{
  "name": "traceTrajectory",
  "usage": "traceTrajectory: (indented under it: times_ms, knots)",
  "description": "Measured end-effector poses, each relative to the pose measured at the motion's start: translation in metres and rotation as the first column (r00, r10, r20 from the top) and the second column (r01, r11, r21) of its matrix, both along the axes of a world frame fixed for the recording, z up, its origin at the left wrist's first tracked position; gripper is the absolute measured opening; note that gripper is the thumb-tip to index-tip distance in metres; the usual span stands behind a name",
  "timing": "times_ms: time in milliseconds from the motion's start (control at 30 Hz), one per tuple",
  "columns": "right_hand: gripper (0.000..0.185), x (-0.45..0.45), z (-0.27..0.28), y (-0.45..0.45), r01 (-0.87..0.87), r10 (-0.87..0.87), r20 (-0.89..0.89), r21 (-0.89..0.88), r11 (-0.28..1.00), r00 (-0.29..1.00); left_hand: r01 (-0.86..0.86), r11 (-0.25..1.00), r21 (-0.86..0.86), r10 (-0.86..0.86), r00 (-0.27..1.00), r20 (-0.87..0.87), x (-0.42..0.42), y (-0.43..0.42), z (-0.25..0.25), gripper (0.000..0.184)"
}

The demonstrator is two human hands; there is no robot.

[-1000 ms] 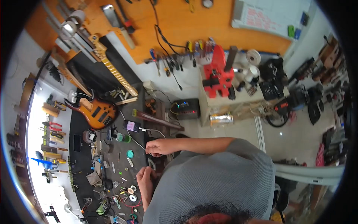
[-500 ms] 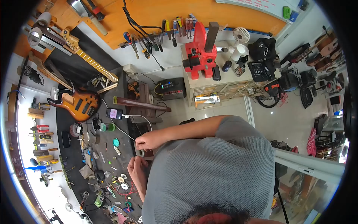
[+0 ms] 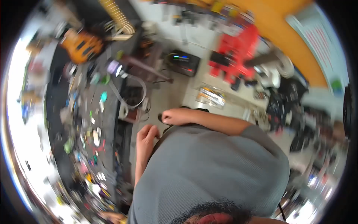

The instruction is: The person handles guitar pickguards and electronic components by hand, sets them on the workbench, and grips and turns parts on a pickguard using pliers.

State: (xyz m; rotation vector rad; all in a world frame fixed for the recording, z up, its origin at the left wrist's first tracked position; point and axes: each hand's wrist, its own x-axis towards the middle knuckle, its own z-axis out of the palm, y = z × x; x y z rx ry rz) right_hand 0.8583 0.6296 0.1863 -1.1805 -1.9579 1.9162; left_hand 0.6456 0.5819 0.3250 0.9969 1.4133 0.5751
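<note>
My right hand (image 3: pixel 172 116) is curled closed in front of my grey shirt (image 3: pixel 216 160), above the floor beside the bench. A dark rounded object (image 3: pixel 160 117) shows just past its knuckles; I cannot tell if the two touch. Below it in view, my left hand (image 3: pixel 146 135) has bent fingers, closed toward my body and slightly blurred. Whatever either hand may hold is hidden. The dark workbench (image 3: pixel 56 112) lies to the left of both hands. A white cable (image 3: pixel 144 91) loops from a lit phone (image 3: pixel 113 68) at the bench's edge.
Small parts and tools are scattered over the bench. A sunburst bass guitar body (image 3: pixel 82 46) lies at its far end. A black box with lit displays (image 3: pixel 182 62) sits on the floor. A red machine (image 3: pixel 236 52) stands on a cabinet. A packet (image 3: pixel 211 97) is nearby.
The view has turned and blurred, and the bench sits farther left. Both hands have come away from the bench edge and are now closer to my body.
</note>
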Motion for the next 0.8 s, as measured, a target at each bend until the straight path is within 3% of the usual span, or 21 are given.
traceTrajectory:
  times_ms: [33,100,167,300,433,667,767,800]
  knots:
    - [0.030,0.005,-0.010,-0.002,0.006,-0.005,-0.079,0.012,1.000,0.997,-0.020,1.000,-0.007,0.020,1.000,-0.010,0.004,-0.004,-0.004,0.028]
    - [0.027,0.007,-0.005,0.003,-0.035,0.034,-0.035,-0.026,0.999,0.999,-0.054,0.999,-0.005,0.054,0.998,-0.028,0.010,-0.011,-0.006,0.031]
    - [0.029,0.001,0.015,0.012,-0.030,0.023,-0.036,-0.207,0.978,0.999,-0.118,0.993,-0.009,0.118,0.993,-0.011,0.007,-0.019,-0.002,0.031]
    - [0.027,-0.030,0.017,0.024,-0.109,0.083,-0.119,-0.226,0.968,0.989,-0.317,0.949,-0.007,0.316,0.947,0.063,-0.014,-0.056,-0.018,0.033]
    - [0.027,-0.078,0.032,0.034,-0.269,0.251,-0.115,-0.192,0.944,0.961,-0.497,0.868,0.011,0.494,0.865,0.084,-0.031,-0.095,-0.027,0.032]
    - [0.028,-0.172,0.046,0.017,-0.505,0.500,-0.069,-0.147,0.851,0.863,-0.657,0.754,0.011,0.640,0.738,0.213,-0.082,-0.146,-0.046,0.022]
    - [0.029,-0.211,0.044,0.002,-0.567,0.570,-0.025,-0.136,0.812,0.822,-0.723,0.683,0.102,0.679,0.680,0.275,-0.133,-0.164,-0.014,0.015]
    - [0.029,-0.225,0.044,-0.003,-0.585,0.590,-0.008,-0.133,0.800,0.808,-0.758,0.635,0.150,0.708,0.649,0.279,-0.154,-0.171,0.026,0.014]
